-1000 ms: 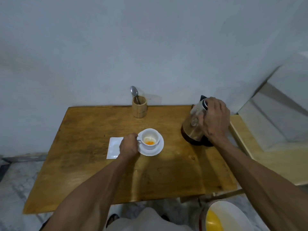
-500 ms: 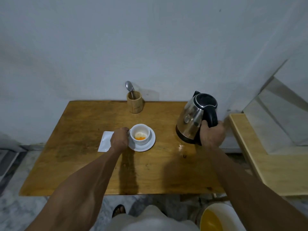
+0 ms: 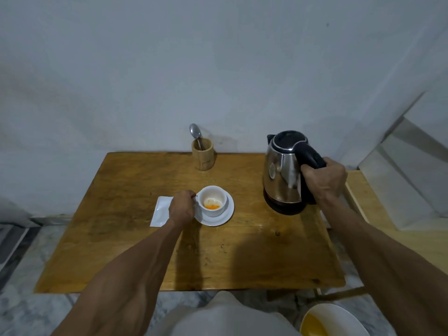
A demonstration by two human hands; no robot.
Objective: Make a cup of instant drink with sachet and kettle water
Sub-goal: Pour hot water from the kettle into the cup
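At nine o'clock of the cup (image 3: 213,201), the left hand (image 3: 181,209) pinches its handle; orange powder lies inside. At three o'clock, the right hand (image 3: 323,181) clenches the kettle (image 3: 282,174) handle. Lift gently, tilt slowly over the cup, steadying it.

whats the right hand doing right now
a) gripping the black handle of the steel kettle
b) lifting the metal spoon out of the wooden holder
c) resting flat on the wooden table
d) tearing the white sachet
a: the right hand is closed around the black handle of the stainless steel kettle, which stands upright on its base, while the left hand holds the small white cup on its saucer.
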